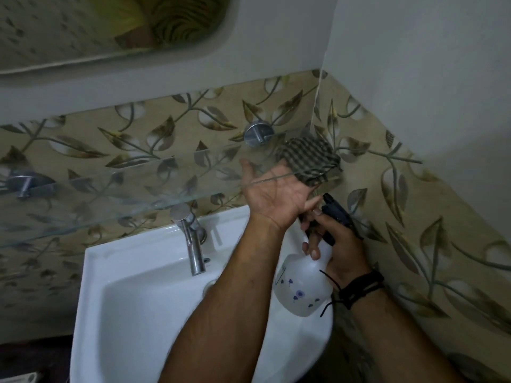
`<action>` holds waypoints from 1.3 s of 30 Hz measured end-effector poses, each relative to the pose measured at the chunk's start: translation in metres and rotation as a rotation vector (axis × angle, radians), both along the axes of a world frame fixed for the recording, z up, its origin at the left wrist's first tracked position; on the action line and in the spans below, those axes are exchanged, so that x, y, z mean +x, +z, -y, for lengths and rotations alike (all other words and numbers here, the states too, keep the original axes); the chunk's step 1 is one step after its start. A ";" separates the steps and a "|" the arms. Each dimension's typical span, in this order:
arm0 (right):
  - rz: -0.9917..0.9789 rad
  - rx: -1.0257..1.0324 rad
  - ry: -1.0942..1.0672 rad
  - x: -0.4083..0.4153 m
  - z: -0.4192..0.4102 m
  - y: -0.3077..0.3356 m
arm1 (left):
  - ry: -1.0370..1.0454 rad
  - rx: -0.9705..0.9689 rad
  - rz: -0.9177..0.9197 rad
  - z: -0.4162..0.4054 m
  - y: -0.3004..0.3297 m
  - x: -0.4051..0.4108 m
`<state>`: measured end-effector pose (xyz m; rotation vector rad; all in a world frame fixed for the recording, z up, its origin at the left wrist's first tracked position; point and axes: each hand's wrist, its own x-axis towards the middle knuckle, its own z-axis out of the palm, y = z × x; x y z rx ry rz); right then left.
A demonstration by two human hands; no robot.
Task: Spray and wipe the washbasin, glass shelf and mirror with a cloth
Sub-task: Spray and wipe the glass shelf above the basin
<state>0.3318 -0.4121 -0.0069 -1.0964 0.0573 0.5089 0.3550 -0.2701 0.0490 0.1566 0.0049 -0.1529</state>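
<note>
My left hand point(273, 192) reaches up, palm toward me, at the right end of the glass shelf point(110, 194). Its fingers are buried in a green checked cloth point(309, 158) pressed at the shelf's end near the wall corner. The shelf's front edge crosses my palm, so I cannot tell whether the cloth is above or below the glass. My right hand point(340, 250), with black bands on the wrist, grips a translucent spray bottle point(301, 288) by its black trigger head, just below my left hand. The white washbasin point(124, 272) lies underneath. The mirror point(69, 37) is at the top left.
A chrome tap point(193, 244) stands at the back of the basin. Two round metal brackets point(258, 134) point(25, 183) hold the shelf to the leaf-patterned tiles. The side wall point(414, 217) closes in tight on the right.
</note>
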 end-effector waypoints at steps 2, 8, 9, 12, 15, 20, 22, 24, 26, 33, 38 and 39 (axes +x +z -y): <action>0.008 -0.009 0.001 -0.003 -0.002 0.002 | 0.012 -0.055 -0.008 0.001 0.001 -0.007; -0.003 -0.027 0.019 -0.022 -0.018 0.014 | 0.170 0.033 -0.107 -0.030 0.002 -0.047; 0.004 -0.030 0.030 -0.026 -0.024 0.015 | 0.220 0.070 -0.149 -0.039 0.003 -0.056; 0.047 -0.030 0.066 -0.040 -0.042 0.020 | 0.327 0.074 -0.190 -0.065 0.008 -0.082; 0.069 -0.046 0.113 -0.054 -0.062 0.023 | 0.428 0.066 -0.207 -0.095 0.006 -0.103; 0.092 -0.061 0.176 -0.076 -0.096 0.027 | 0.548 0.099 -0.289 -0.142 0.004 -0.141; 0.126 -0.081 0.192 -0.084 -0.110 0.031 | 0.583 0.093 -0.311 -0.161 0.008 -0.157; 0.148 -0.094 0.208 -0.093 -0.123 0.035 | 0.614 0.054 -0.285 -0.178 0.009 -0.174; 0.156 -0.101 0.217 -0.103 -0.136 0.040 | 0.649 0.039 -0.247 -0.195 0.006 -0.190; 0.219 -0.139 0.288 -0.129 -0.173 0.051 | 0.732 0.039 -0.200 -0.242 0.003 -0.235; 0.234 -0.151 0.348 -0.139 -0.195 0.051 | 0.821 0.070 -0.222 -0.280 0.003 -0.263; 0.228 -0.156 0.350 -0.141 -0.200 0.051 | 0.835 0.078 -0.240 -0.287 0.004 -0.269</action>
